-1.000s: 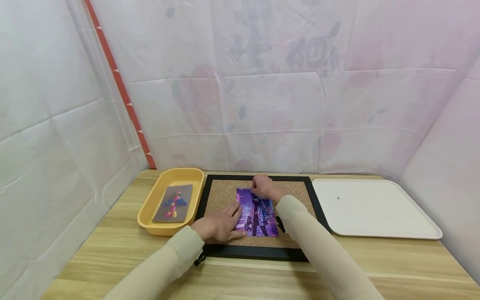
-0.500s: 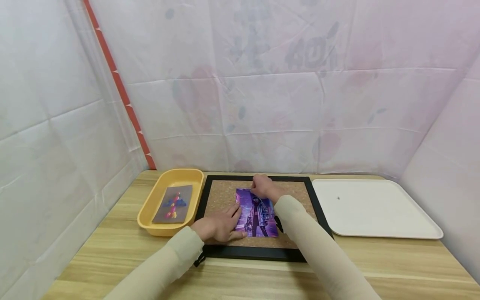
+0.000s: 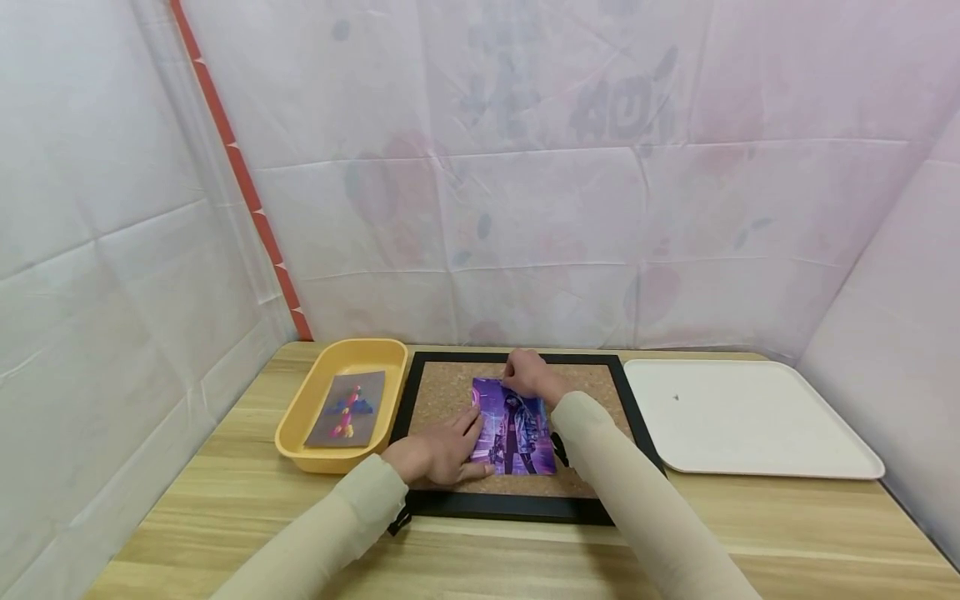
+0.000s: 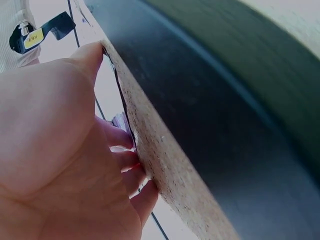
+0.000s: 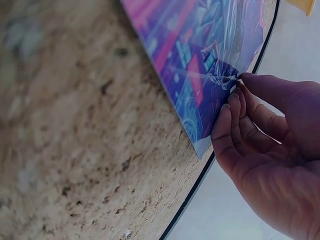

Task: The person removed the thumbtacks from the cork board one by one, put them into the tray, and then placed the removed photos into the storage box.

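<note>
A purple picture sheet (image 3: 517, 437) with a hooded figure lies on a black-framed corkboard (image 3: 442, 379). My left hand (image 3: 446, 450) rests with spread fingers along the sheet's left edge; in the left wrist view its fingertips meet the cork surface (image 4: 157, 150). At the sheet's upper edge is my right hand (image 3: 528, 375). Seen from the right wrist, that hand's thumb (image 5: 265, 87) and fingers pinch a small dark pin-like thing (image 5: 239, 77) against the sheet, mostly hidden between the fingertips. Clear, shiny film over the print crinkles around that spot.
Left of the board stands a yellow tub (image 3: 292, 442) with a grey picture card (image 3: 348, 408) inside. A white tray (image 3: 757, 425) sits on the right, bearing a small dark thing (image 3: 676, 397). White sheeting (image 3: 525, 208) hangs behind and beside the wooden table (image 3: 225, 517).
</note>
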Available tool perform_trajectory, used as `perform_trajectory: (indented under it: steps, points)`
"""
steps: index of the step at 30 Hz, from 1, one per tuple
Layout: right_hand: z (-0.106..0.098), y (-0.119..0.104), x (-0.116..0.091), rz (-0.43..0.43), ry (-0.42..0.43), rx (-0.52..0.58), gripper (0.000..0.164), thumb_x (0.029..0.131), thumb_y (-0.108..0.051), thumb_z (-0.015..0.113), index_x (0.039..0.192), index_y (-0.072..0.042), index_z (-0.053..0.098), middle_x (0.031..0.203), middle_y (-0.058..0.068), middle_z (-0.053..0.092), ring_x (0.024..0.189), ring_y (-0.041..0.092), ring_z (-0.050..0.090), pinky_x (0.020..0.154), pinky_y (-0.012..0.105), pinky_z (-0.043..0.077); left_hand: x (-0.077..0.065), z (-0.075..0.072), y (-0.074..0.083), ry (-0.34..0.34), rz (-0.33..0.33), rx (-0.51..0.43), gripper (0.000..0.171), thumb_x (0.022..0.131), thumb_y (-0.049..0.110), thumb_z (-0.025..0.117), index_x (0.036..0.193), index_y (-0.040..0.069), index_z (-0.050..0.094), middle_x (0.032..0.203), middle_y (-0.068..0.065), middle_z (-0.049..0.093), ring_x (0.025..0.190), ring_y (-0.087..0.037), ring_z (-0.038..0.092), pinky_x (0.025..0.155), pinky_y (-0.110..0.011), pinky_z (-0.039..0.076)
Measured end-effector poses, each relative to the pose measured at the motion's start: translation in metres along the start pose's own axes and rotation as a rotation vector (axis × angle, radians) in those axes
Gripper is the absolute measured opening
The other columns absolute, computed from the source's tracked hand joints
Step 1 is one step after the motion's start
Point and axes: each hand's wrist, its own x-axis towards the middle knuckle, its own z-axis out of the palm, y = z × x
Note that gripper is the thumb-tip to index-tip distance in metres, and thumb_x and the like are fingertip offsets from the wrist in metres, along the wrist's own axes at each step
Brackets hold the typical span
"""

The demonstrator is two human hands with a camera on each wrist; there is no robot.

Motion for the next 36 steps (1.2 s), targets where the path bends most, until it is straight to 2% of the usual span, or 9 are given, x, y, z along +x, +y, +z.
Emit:
perform_trajectory:
  steps: [4, 11, 21, 36]
  points:
    - [0.0, 0.001, -0.001, -0.018, 0.014, -0.003, 0.037, 0.097, -0.009, 0.068, 0.061, -0.011, 0.062, 0.054, -0.003, 0.044, 0.051, 0.012, 0.037, 0.054, 0.028, 0.035, -0.001, -0.001, 0.0, -0.002, 0.001, -0.015, 0.088, 0.102, 0.063, 0.045, 0.164, 0.006, 0.02, 0.172, -0.011, 0.01, 0.158, -0.025, 0.013, 0.124, -0.041, 0.024]
    - [-0.001, 0.002, -0.002, -0.03, 0.018, 0.009, 0.039, 0.098, -0.009, 0.066, 0.06, -0.011, 0.06, 0.054, -0.003, 0.042, 0.05, 0.012, 0.035, 0.054, 0.028, 0.035, 0.0, -0.002, 0.0, -0.013, -0.006, -0.015, 0.088, 0.102, 0.064, 0.044, 0.164, 0.007, 0.019, 0.172, -0.011, 0.009, 0.158, -0.024, 0.012, 0.124, -0.041, 0.024]
    - [-0.005, 0.002, -0.008, -0.042, 0.031, 0.034, 0.029, 0.098, -0.008, 0.066, 0.069, -0.008, 0.07, 0.061, -0.002, 0.054, 0.056, 0.013, 0.046, 0.058, 0.027, 0.04, 0.002, -0.002, 0.0, -0.023, -0.009, -0.007, 0.086, 0.103, 0.06, 0.045, 0.164, 0.006, 0.018, 0.172, -0.011, 0.008, 0.158, -0.025, 0.011, 0.125, -0.04, 0.022]
    - [-0.004, 0.004, -0.01, -0.04, 0.058, 0.054, 0.02, 0.097, -0.011, 0.068, 0.079, -0.007, 0.075, 0.074, 0.002, 0.064, 0.066, 0.016, 0.054, 0.063, 0.029, 0.046, 0.001, -0.001, 0.002, -0.013, -0.011, -0.02, 0.087, 0.102, 0.062, 0.046, 0.164, 0.007, 0.019, 0.172, -0.011, 0.01, 0.158, -0.025, 0.013, 0.125, -0.041, 0.022]
